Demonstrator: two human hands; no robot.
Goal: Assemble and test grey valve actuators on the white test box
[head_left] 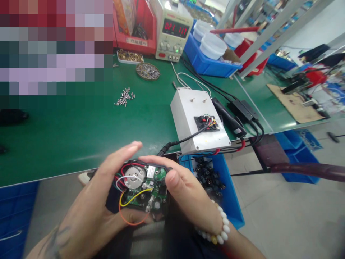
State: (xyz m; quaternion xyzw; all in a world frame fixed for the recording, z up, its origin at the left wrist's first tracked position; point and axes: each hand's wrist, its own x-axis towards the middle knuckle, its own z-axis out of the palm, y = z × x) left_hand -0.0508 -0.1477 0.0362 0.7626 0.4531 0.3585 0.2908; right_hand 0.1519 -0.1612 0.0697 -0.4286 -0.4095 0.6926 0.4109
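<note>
Between my two hands, in front of the table's near edge, is a small open electronic device (145, 187) with a green circuit board, a round silver part and red, white, yellow and orange wires. My left hand (104, 201) holds its left side, with the thumb beneath it and the fingers along the upper left. Round the right side my right hand (188, 194) is wrapped, its thumb at the upper right corner. A black cable (183, 138) runs from behind the device to a grey metal box (185, 108) with two toggle switches and a terminal block.
A green table (81, 136) carries a pile of screws (124, 97), a round dish of small parts (148, 71), a power supply (172, 32), a blue bin (212, 66) and black adapters (242, 109). Below the edge stands a blue crate (234, 201) with black parts.
</note>
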